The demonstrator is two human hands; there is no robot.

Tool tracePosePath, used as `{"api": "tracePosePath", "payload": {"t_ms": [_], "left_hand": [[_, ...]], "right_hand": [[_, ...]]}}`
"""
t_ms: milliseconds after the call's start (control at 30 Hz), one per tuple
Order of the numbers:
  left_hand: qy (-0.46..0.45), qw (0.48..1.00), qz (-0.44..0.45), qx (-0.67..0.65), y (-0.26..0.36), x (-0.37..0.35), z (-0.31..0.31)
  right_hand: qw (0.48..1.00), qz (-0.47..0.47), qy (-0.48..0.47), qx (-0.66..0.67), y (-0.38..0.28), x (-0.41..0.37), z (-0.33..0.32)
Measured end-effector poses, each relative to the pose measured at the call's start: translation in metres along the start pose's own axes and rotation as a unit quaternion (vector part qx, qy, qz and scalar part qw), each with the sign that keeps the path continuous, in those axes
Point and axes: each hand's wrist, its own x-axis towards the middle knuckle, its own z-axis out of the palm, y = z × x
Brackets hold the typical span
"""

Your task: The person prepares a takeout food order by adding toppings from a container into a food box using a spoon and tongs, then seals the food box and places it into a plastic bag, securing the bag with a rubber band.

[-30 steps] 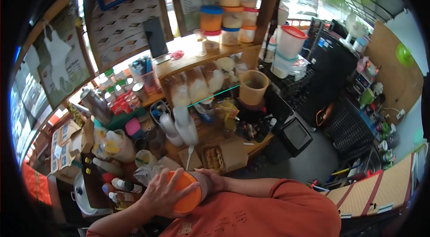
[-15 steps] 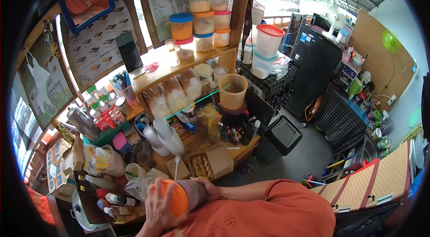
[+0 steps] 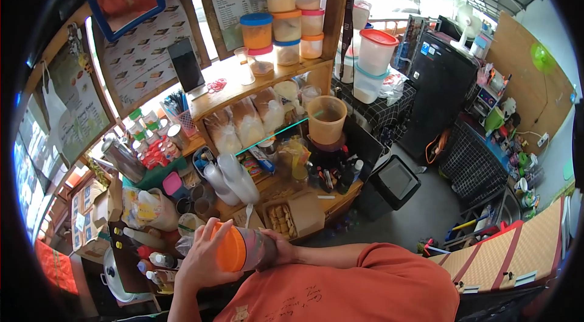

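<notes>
A clear plastic jar with an orange lid [image 3: 232, 250] is held on its side in front of my chest, with darkish contents showing through its wall [image 3: 255, 250]. My left hand [image 3: 204, 256] is closed round the lid's rim, thumb below and fingers above. The jar's other end is wrapped by my right hand [image 3: 281, 248], which partly hides it. Just beyond the jar, an open cardboard box [image 3: 304, 217] holds browned pieces of food [image 3: 280, 220]. A white plastic fork [image 3: 249, 215] lies beside that food, near my left fingers.
Stacked plastic tubs [image 3: 286, 25] and a phone [image 3: 185, 65] stand on the upper shelf. A beige bucket [image 3: 326, 120] is on the counter, near clear plastic containers [image 3: 236, 179]. Bottles [image 3: 161, 260] crowd the left side; a black bin [image 3: 389, 183] stands on the floor.
My left hand, spread and blurred over the lid before, now grips its edge with the thumb underneath. The jar is still between both hands, and the whole view has shifted slightly.
</notes>
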Motion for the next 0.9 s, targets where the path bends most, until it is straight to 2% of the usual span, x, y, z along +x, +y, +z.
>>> {"api": "tracePosePath", "payload": {"t_ms": [233,333,400,433,500,533,600,633,667,733,767,833,867,900], "left_hand": [[0.088,0.996,0.024,0.023,0.012,0.012,0.010],[0.097,0.995,-0.017,-0.019,0.010,0.019,0.019],[0.184,0.967,-0.140,-0.105,-0.006,0.026,0.041],[0.185,0.967,-0.138,-0.104,-0.006,0.025,0.039],[0.100,0.965,-0.208,-0.125,-0.006,0.024,0.030],[0.101,0.965,-0.206,-0.123,-0.003,0.021,0.021],[0.047,0.998,0.020,0.026,0.002,0.012,0.001],[0.009,0.995,0.090,0.037,-0.004,0.016,-0.003],[0.006,0.995,0.090,0.036,-0.003,0.019,-0.003],[-0.049,0.998,-0.002,-0.035,0.002,0.024,-0.004],[-0.051,0.998,-0.002,-0.033,-0.001,0.031,0.002],[-0.062,0.966,-0.241,-0.076,-0.011,0.047,0.018],[-0.064,0.965,-0.243,-0.077,-0.014,0.047,0.022],[-0.015,0.991,-0.125,-0.043,-0.018,0.044,0.024]], "right_hand": [[1.000,-0.017,-0.003,0.009,0.000,-0.002,0.004],[0.997,-0.047,-0.052,-0.034,0.000,-0.002,-0.001],[0.992,-0.120,0.023,-0.033,-0.002,-0.004,0.005],[0.992,-0.121,0.022,-0.034,-0.002,-0.006,0.003],[0.989,-0.126,0.054,-0.061,-0.006,-0.011,-0.001],[0.989,-0.127,0.053,-0.062,-0.008,-0.013,0.000],[0.992,-0.107,0.041,-0.053,-0.003,-0.017,0.001],[0.992,-0.108,0.042,-0.050,-0.002,-0.018,0.000],[0.993,-0.101,0.037,-0.054,-0.002,-0.018,0.000],[0.993,-0.096,0.030,-0.056,-0.004,-0.018,-0.001],[0.992,-0.101,0.046,-0.055,-0.005,-0.019,-0.001],[0.991,-0.106,0.062,-0.052,-0.003,-0.018,-0.004],[0.991,-0.111,0.062,-0.039,-0.003,-0.018,-0.008],[0.991,-0.116,0.062,-0.026,-0.003,-0.018,-0.011]]}}
